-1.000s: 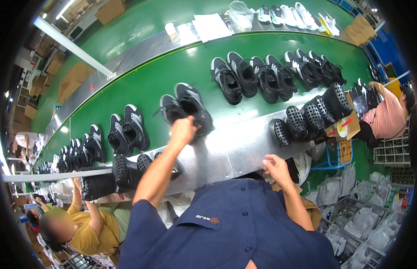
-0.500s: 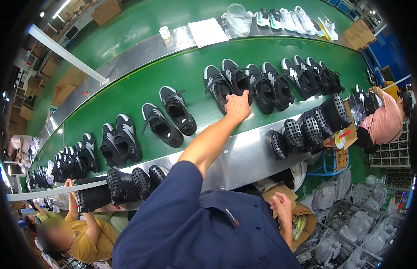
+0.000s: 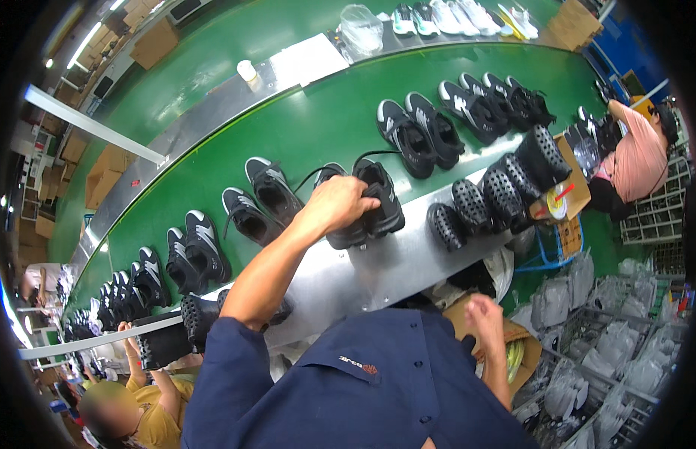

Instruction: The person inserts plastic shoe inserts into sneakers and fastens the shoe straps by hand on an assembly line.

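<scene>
My left hand (image 3: 334, 206) grips a pair of black-and-grey sneakers at their collars. The right shoe (image 3: 381, 202) of this pair tilts over the steel edge of the green line. Its mate (image 3: 346, 236) is partly covered by my hand and wrist. A loose black lace trails from the pair toward neighbouring shoes. Just left of my hand stands another pair of black sneakers (image 3: 273, 191), and a further pair (image 3: 419, 138) stands to the right. My right hand (image 3: 485, 314) hangs low by my body, fingers loosely curled with nothing visible in them, beside an open cardboard box (image 3: 523, 367).
Black perforated shoe-shaped forms (image 3: 503, 198) line the steel ledge (image 3: 378, 273). More sneakers (image 3: 146, 277) run down the green belt (image 3: 206, 176). A white cup (image 3: 247, 71) and paper sheet (image 3: 307, 61) lie behind. Co-workers sit left (image 3: 157, 419) and right (image 3: 639, 150); wire crates (image 3: 602, 359) stand lower right.
My left hand has drawn the sneaker pair leftward and nearer, onto the steel edge. The view has shifted too. My right hand stays low by my body.
</scene>
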Demonstrator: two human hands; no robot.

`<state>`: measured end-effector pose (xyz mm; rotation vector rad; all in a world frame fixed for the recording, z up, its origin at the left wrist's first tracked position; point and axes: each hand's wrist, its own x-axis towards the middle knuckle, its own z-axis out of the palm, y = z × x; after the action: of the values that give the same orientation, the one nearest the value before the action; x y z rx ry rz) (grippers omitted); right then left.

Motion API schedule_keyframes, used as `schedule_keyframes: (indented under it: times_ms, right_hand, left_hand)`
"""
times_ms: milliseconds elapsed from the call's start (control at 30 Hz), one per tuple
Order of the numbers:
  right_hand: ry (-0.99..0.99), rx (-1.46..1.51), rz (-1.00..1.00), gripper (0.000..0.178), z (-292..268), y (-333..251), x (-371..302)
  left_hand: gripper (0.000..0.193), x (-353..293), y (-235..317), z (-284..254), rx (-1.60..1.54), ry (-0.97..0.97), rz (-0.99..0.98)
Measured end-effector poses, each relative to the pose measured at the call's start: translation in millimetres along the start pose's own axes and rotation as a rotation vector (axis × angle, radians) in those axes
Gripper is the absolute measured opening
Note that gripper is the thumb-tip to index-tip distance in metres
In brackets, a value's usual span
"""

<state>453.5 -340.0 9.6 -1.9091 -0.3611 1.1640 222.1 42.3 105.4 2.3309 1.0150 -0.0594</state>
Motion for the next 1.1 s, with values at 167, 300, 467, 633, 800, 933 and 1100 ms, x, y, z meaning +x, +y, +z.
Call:
schedule_keyframes:
  times_ms: [167, 300, 467, 633, 800, 933, 1100]
  right_hand:
    - [-0.202, -0.184, -0.308, 0.035, 59, -76, 29]
    - [-0.302, -0.526, -0.566, 0.036, 122, -97, 49]
    - [-0.204, -0.724, -0.618, 0.05, 169, -76, 65]
    - [-0.214, -0.684, -1.027, 0.032, 183, -64, 106]
    - [-0.404, -0.918, -0.815, 0.036, 184, -154, 110]
    - [-0.605, -0.913, -0.671, 0.037, 190, -186, 113]
    - [-0.52, -1.012, -0.808, 0.035, 169, -176, 103]
  left_hand:
    - [0.033, -89, 11, 81, 0.068, 0.051, -0.016]
    - [0.038, -136, 27, 124, 0.111, 0.027, -0.071]
    - [0.037, -114, 27, 144, 0.153, 0.332, -0.018]
    - [0.03, -78, -8, 180, 0.275, 0.542, 0.077]
    - [0.025, -47, -22, 89, -0.172, 0.359, -0.069]
    - [0.034, -33, -40, 58, -0.413, 0.044, -0.128]
    - [0.033, -37, -23, 61, -0.385, 0.068, -0.045]
